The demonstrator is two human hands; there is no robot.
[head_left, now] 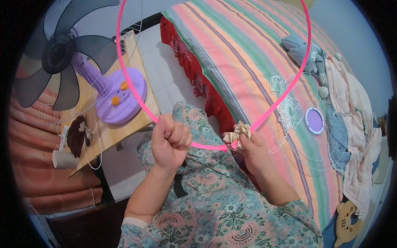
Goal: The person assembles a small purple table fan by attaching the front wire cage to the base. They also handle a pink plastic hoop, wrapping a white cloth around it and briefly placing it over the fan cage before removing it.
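Gripping the pink ring (209, 146) at near left with the left hand (170, 140), clenched in a full fist. Pinching a crumpled cream cloth (237, 134) against the ring's near right with the right hand (254, 151). Held up above the patterned dress (211, 198), running out of view at the far side. Looks like thin plastic: probably light, springy rather than rigid, apt to twist or swing if taken at only 1 spot. Likely smooth, slightly slippery where bare, and liable to kink or crack under a hard bend. Best held at 2 well-spread points, with fingers wrapped right around. Judge the cloth soft and limp, best bunched between thumb and fingers. Farther out, to the left, find a bare-bladed fan (87, 73) on the worktop (120, 130). To the right, find a wire grille (315, 120) lying on the striped bed (231, 53).
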